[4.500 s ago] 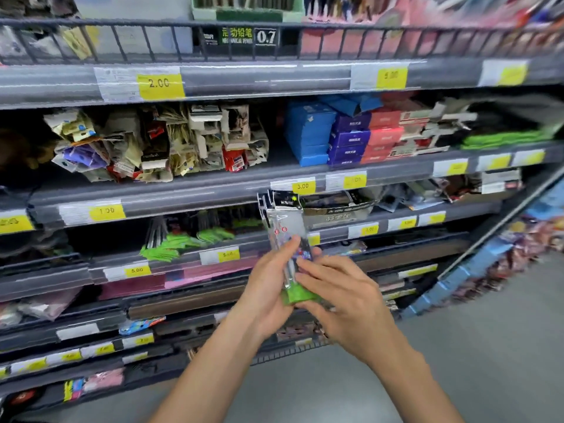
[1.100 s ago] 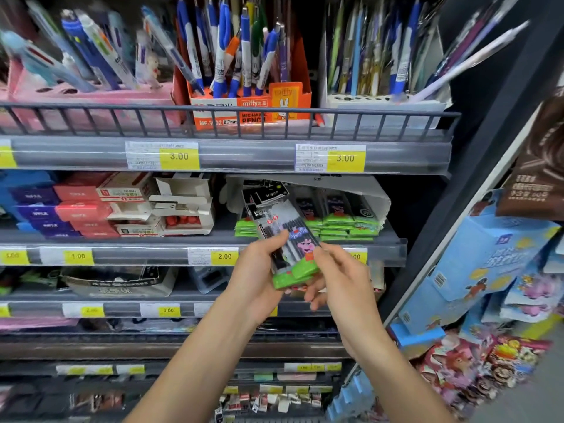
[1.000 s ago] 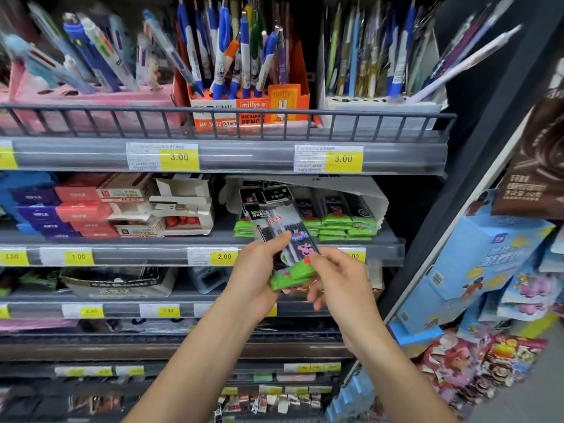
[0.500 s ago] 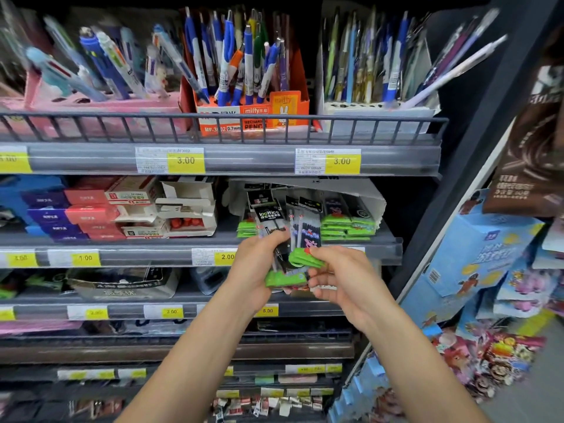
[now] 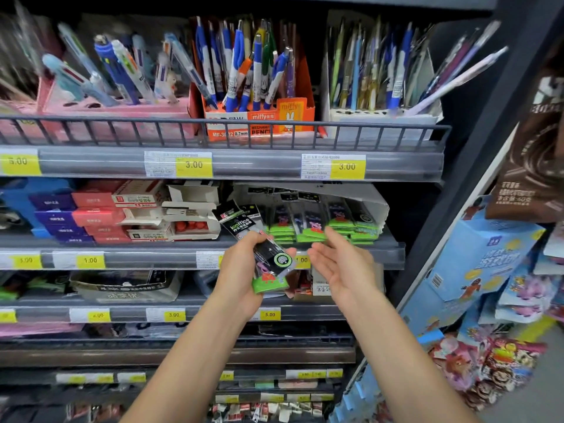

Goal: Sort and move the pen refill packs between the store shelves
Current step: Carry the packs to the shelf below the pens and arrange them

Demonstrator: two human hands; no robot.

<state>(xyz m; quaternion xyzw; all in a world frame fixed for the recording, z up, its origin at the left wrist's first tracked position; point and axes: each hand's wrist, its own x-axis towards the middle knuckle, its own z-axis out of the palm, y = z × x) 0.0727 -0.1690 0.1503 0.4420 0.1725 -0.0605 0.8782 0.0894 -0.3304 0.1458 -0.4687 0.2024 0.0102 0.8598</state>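
Note:
My left hand grips a small stack of pen refill packs, black sleeves with green bottoms, held tilted in front of the second shelf's edge. My right hand is palm up with relaxed fingers and holds nothing, just right of the stack and below the shelf's white display box. That box holds several matching refill packs standing in rows with green ends forward.
Red and blue boxes fill the same shelf to the left. The upper shelf behind a wire rail carries pen holders. A dark upright post bounds the shelves on the right, with blue boxes hanging beyond it.
The view went from the lower left shelves to this right bay. My right hand pulled a pack off the stack and now is free of packs, near the display box. The left still holds the stack.

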